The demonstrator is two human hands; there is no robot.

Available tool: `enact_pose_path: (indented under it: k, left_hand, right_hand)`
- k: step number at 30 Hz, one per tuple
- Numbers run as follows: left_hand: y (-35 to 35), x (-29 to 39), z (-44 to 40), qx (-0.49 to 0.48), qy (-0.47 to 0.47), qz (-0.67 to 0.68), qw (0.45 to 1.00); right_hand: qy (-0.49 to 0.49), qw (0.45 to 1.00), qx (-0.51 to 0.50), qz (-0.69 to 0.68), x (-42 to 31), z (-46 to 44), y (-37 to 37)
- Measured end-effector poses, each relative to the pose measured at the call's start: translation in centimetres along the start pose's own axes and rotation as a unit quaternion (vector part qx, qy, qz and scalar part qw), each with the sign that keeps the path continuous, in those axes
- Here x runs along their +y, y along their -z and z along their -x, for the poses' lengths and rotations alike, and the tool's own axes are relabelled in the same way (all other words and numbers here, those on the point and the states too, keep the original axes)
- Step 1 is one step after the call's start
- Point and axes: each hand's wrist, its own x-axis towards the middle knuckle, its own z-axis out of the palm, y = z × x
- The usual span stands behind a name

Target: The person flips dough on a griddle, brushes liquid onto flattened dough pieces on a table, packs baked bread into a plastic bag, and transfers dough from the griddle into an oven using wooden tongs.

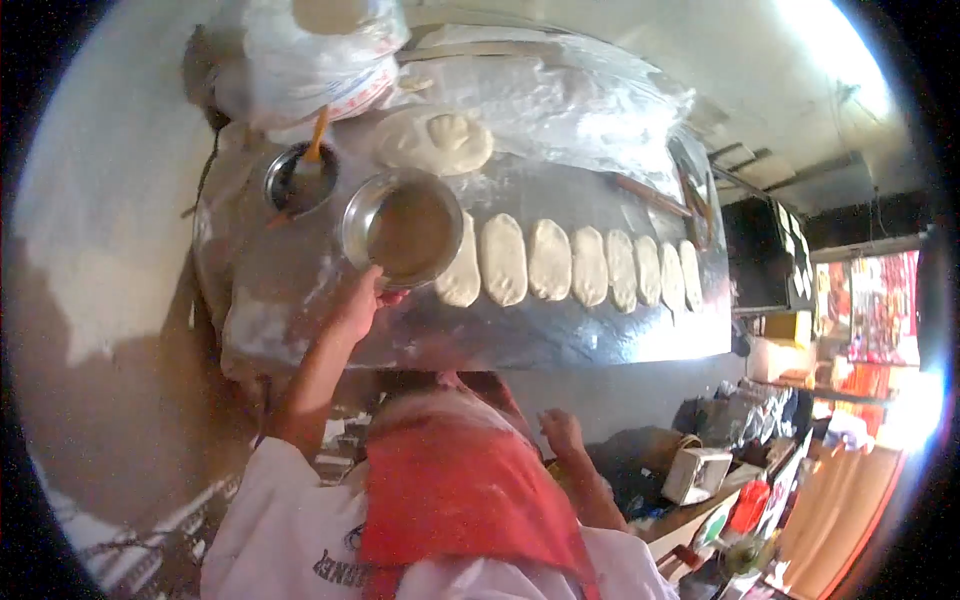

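Observation:
My left hand [372, 300] grips the near rim of a round metal bowl [352, 232] that holds a brownish liquid. The bowl is over the left part of the metal table [470, 340], partly covering the leftmost of a row of flat oval dough pieces [503, 260]. My right hand [560, 430] hangs low beside the red apron [460, 490], away from the table; its fingers are too small and blurred to read. Left of the bowl stands a dark pot [285, 185] with an orange-handled brush [318, 135]. A larger dough mass [440, 142] lies behind the bowl.
Plastic sheeting [590, 110] covers the table's back, with a white sack [320, 60] at back left. Wooden sticks [652, 195] lie near the right end. A dark oven-like box [755, 255] stands beyond it. Boxes and bags [697, 473] are piled at the lower right.

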Motion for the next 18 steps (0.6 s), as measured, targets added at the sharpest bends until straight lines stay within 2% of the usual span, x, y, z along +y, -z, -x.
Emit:
enact_pose_path:
  k: [2,4,6,8,10,12,14,15,16,17,18]
  left_hand:
    - [-3.4,1.3,-2.3,-0.028,0.007,-0.030,0.999]
    - [-6.5,2.2,-4.6,-0.046,0.006,-0.055,0.997]
    - [-9.5,3.4,-6.4,-0.048,-0.038,-0.027,0.998]
    - [-11.8,4.7,-9.1,-0.048,-0.058,-0.011,0.997]
    - [-12.4,5.8,-13.6,-0.049,-0.096,0.023,0.994]
    - [-13.3,8.2,-17.5,-0.004,-0.088,0.040,0.995]
    - [-14.4,11.2,-19.8,-0.033,-0.094,0.047,0.994]
    - [-14.5,12.0,-21.4,-0.029,-0.094,0.049,0.994]
    - [-14.6,12.6,-22.9,-0.005,-0.089,0.063,0.994]
    - [-14.6,12.8,-24.1,0.022,-0.083,0.076,0.993]
    - [-14.7,12.8,-24.5,0.029,-0.082,0.077,0.993]
  right_hand:
    - [0.003,0.999,0.018,-0.048,-1.3,0.2,0.6]
    - [0.021,0.998,0.035,-0.038,3.9,-2.0,-1.0]
    - [0.043,0.998,0.044,-0.024,6.7,-2.2,-1.4]
    - [-0.066,0.998,0.018,-0.006,7.3,-1.0,-0.5]
    - [-0.088,0.995,0.037,-0.034,9.5,-0.1,-0.4]
    - [-0.108,0.991,0.053,-0.061,12.8,0.6,-0.5]
    - [-0.008,0.994,-0.008,0.113,16.3,-0.2,0.1]
    - [-0.049,0.995,0.024,0.079,12.2,0.9,2.2]
    - [-0.047,0.995,0.021,0.082,14.9,-0.6,2.0]
    - [-0.049,0.998,0.017,0.034,18.4,-2.4,1.3]
    - [-0.052,0.998,0.010,-0.015,19.0,-3.1,1.9]
